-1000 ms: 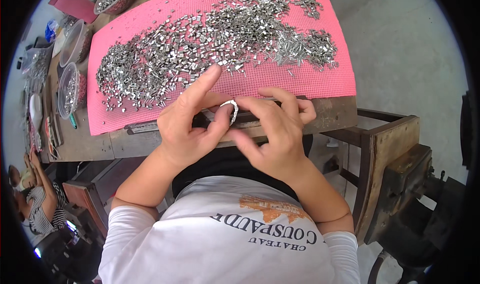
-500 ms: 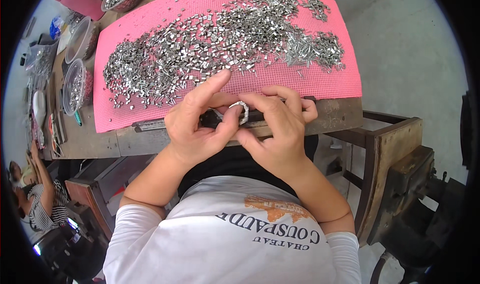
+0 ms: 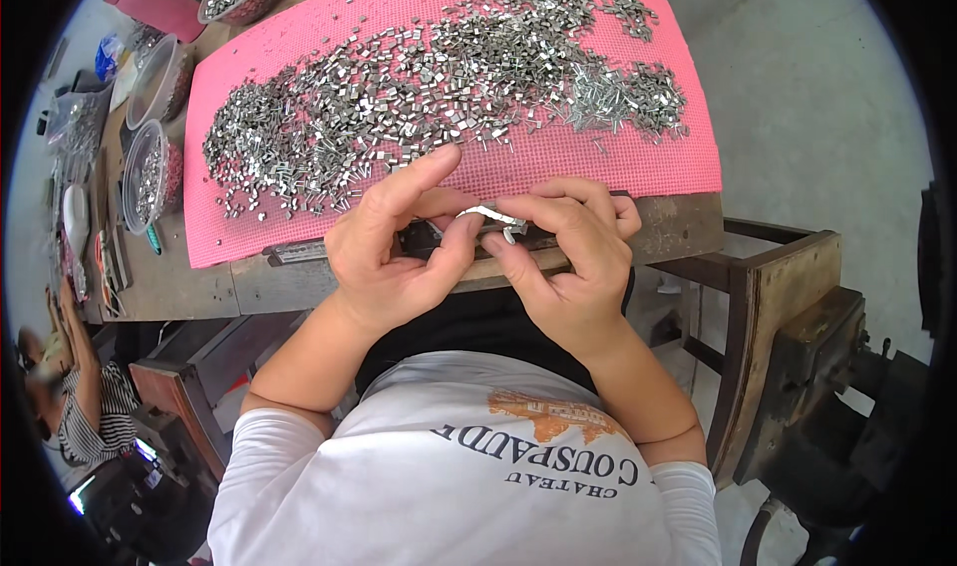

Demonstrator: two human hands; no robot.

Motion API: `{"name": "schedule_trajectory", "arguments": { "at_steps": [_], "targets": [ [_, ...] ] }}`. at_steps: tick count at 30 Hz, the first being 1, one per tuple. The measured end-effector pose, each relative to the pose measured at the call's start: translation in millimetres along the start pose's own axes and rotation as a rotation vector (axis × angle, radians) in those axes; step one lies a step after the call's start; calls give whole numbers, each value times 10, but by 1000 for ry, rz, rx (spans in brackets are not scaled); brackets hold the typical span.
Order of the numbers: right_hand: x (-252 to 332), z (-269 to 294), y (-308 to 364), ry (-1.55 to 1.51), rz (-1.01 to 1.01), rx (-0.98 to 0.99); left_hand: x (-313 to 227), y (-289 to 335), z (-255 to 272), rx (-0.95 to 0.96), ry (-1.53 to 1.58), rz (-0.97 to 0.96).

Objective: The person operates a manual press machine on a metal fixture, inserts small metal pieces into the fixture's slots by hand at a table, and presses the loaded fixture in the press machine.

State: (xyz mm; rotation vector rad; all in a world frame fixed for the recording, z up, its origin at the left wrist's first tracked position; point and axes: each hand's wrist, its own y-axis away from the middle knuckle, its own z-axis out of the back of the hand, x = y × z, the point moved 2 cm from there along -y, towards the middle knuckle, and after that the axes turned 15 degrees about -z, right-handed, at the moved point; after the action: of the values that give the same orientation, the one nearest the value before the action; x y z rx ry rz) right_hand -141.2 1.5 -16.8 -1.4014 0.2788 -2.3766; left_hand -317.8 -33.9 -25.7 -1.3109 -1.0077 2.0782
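Note:
A short silvery band of metal links (image 3: 488, 211) stretches between my two hands, just over the table's front edge. My left hand (image 3: 394, 242) pinches its left end between thumb and a finger, while the left index finger points up and away. My right hand (image 3: 573, 242) has thumb and index finger at the band's right end, where the links bend down. A dark metal bar (image 3: 299, 251) lies along the table edge under my hands. Beyond them, many small shiny metal pieces (image 3: 399, 88) are spread over a pink mesh mat (image 3: 648, 172).
Clear plastic tubs (image 3: 150, 177) of metal pieces stand left of the mat, near a pink bottle (image 3: 155, 3). Hand tools (image 3: 115, 252) lie at the table's left end. A wooden stand with dark machinery (image 3: 797, 367) is at right. Another person (image 3: 90, 397) sits at far left.
The band was curled in a loop between my fingers; now it is drawn out longer. My right hand has shifted slightly right, and the left has hardly moved.

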Motion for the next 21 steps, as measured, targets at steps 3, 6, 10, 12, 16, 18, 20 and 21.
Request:
{"name": "schedule_trajectory", "arguments": {
  "at_steps": [3,6,10,12,16,18,20,21],
  "targets": [
    [-8,17,-6,-24,-19,2,10,-1,0,-3,8,-7],
    [-26,38,-20,-18,-27,0,32,1,-9,-4,15,-16],
    [-40,66,-46,-11,-14,2,48,-14,-28,-39,31,-16],
    [4,86,-61,4,3,5,33,-7,4,-36,24,-10],
    [93,154,-120,29,9,85,-10,37,58,-27,-29,35],
    [71,163,-201,-14,27,67,-33,-18,89,-18,8,54],
    [84,250,-396,84,74,58,-101,-89,189,-6,48,53],
    [97,282,-527,151,89,43,-181,-127,220,-52,219,144]
  ]
}}
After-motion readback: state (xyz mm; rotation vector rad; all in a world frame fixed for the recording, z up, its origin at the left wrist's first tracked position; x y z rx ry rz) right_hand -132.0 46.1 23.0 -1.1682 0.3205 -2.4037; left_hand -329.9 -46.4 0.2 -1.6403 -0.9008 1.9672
